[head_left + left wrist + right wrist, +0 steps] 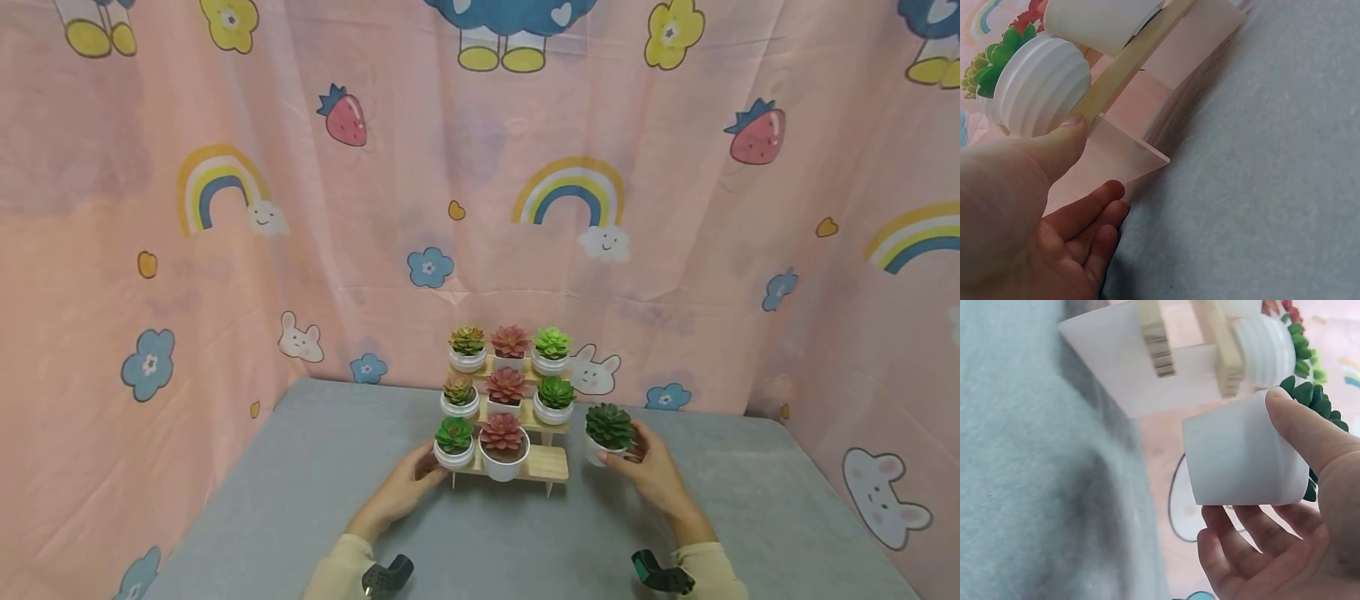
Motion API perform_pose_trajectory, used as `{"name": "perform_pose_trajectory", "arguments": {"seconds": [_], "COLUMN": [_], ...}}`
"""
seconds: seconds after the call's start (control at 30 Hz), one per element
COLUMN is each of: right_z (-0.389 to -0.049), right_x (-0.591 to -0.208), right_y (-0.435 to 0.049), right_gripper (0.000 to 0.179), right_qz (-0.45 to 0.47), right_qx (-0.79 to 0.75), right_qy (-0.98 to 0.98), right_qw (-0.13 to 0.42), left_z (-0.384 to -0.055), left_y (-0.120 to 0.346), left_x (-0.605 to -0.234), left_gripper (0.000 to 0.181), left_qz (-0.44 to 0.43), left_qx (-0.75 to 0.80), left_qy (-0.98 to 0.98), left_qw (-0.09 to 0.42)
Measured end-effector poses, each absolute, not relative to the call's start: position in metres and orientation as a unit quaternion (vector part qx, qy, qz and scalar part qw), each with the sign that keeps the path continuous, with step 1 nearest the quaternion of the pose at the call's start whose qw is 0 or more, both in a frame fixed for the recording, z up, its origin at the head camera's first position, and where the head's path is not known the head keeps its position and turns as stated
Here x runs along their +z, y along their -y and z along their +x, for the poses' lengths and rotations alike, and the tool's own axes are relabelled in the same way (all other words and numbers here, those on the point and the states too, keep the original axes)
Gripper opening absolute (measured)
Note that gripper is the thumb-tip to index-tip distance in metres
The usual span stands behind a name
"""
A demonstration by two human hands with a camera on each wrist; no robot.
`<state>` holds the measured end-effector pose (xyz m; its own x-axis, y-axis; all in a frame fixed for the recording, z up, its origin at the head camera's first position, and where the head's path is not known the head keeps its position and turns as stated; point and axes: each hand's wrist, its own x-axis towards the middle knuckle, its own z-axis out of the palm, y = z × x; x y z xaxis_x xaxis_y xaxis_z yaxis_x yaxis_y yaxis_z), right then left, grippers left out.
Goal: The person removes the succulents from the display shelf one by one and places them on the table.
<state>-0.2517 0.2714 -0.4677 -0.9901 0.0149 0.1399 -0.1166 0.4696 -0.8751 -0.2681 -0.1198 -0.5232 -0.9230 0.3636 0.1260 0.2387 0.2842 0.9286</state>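
Observation:
My right hand point(654, 477) holds a potted succulent point(610, 427) with dark green leaves, just right of a tiered wooden plant stand point(549, 463). In the right wrist view, the thumb lies on one side of its smooth white pot point(1241, 453), with fingers on the other; the pot is off the table. My left hand point(408, 485) is at the stand's lower left end. Its thumb point(1069, 140) touches the step's end beside a ribbed white pot point(1044, 87), while the loosely bent fingers sit by the stand's pale, see-through leg panel point(1116, 153).
Small potted succulents fill the two upper steps. On the lowest step stand a green succulent point(453, 435) at left and a red one point(501, 432) in the middle; bare wood shows at right. The grey table point(330, 433) meets a pink patterned curtain point(390, 208) behind.

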Motion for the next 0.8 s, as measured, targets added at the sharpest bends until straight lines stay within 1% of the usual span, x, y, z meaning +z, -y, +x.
{"name": "perform_pose_trajectory", "arguments": {"seconds": [0.23,0.8], "right_z": [-0.253,-0.261], "right_x": [-0.478,-0.496], "right_y": [-0.272,-0.277], "right_gripper": [0.073,0.070], "right_qz": [0.009,0.004], "right_qx": [0.505,0.506], "right_qy": [0.861,0.861], "right_qw": [0.060,0.061], "left_z": [-0.268,-0.266], "left_y": [0.120,0.119], "left_x": [-0.524,-0.522], "left_gripper": [0.060,0.060], "left_qz": [0.187,0.177], "left_qx": [0.573,0.565], "left_qy": [-0.796,-0.804], "left_qw": [0.056,0.054]}}
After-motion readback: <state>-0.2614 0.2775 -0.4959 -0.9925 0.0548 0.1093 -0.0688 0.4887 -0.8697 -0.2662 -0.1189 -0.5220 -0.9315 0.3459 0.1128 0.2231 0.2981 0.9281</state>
